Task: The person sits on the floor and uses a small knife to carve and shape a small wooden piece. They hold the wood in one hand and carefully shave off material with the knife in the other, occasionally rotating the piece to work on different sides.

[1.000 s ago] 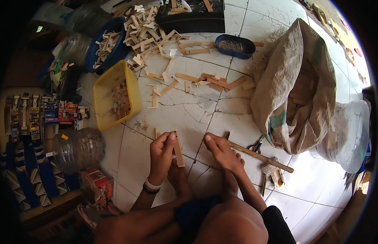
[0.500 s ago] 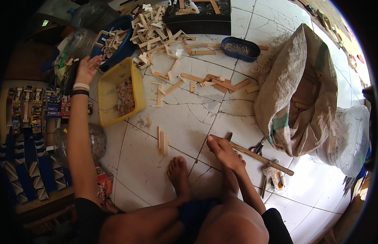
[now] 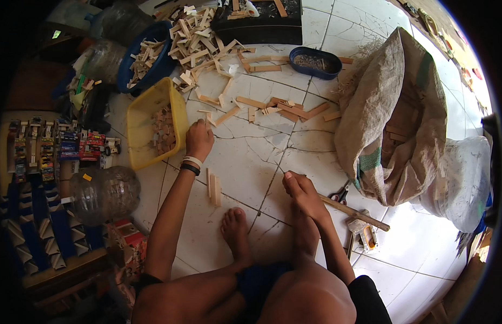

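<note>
My left hand (image 3: pixel 199 139) is closed at the near end of a small L-shaped wooden piece (image 3: pixel 209 115). Its upper part shows past my knuckles; the lower part is hidden. My right hand (image 3: pixel 302 193) is closed above the floor in front of my right foot, and what its fingers hold is too small to make out. Behind that hand, a wooden stick (image 3: pixel 359 214) lies slanting, its near end covered. Several thin wooden strips (image 3: pixel 214 188) lie side by side between my hands, near my left foot.
A yellow tub (image 3: pixel 182 116) with small wooden pieces stands left of my left hand. Beyond it are a blue basin (image 3: pixel 123 75) and a heap of wood pieces (image 3: pixel 194 40). Rightward lie a sack (image 3: pixel 364 113), scissors (image 3: pixel 340 195) and a blue dish (image 3: pixel 315 74).
My left hand has come from beside the blue basin, rightward and nearer, onto the L-shaped wooden piece, and its fingers have closed. My right hand has shifted slightly.
</note>
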Available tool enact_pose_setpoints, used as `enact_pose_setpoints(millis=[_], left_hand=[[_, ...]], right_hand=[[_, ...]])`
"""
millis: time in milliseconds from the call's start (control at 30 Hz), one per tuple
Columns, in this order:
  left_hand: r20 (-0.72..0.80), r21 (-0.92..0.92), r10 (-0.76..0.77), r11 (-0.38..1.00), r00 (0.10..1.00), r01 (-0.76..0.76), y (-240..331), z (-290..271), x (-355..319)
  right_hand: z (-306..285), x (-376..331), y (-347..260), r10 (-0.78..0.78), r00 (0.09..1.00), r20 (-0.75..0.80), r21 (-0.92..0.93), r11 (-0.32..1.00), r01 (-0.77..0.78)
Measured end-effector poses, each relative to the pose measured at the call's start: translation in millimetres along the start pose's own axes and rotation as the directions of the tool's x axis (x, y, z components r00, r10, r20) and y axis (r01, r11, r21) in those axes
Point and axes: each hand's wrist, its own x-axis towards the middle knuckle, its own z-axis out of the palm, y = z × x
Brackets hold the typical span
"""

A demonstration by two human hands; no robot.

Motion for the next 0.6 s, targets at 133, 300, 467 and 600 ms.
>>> enact_pose_setpoints(millis=[133,300,467,600], left_hand=[[0.147,0.005,-0.113,0.994,0.983,0.113,-14,17,-3],[0.536,-0.666,-0.347,0.387,0.77,0.638,-9,-24,0],[0.595,-0.779,-0.074,-0.296,0.8,0.553,24,-74,-14],[0.539,-0.672,0.118,-0.537,0.834,0.51,52,-100,-29]], right_hand=[[4,-3,-1,0.0,0.998,0.058,-0.007,1.0,0.0],[4,-6,-3,0.021,0.998,0.052,-0.018,1.0,-0.021],[4,-2,-7,0.0,0.999,0.049,-0.013,1.0,0.0],[4,0,-5,0.006,0.998,0.058,-0.018,1.0,-0.005]])
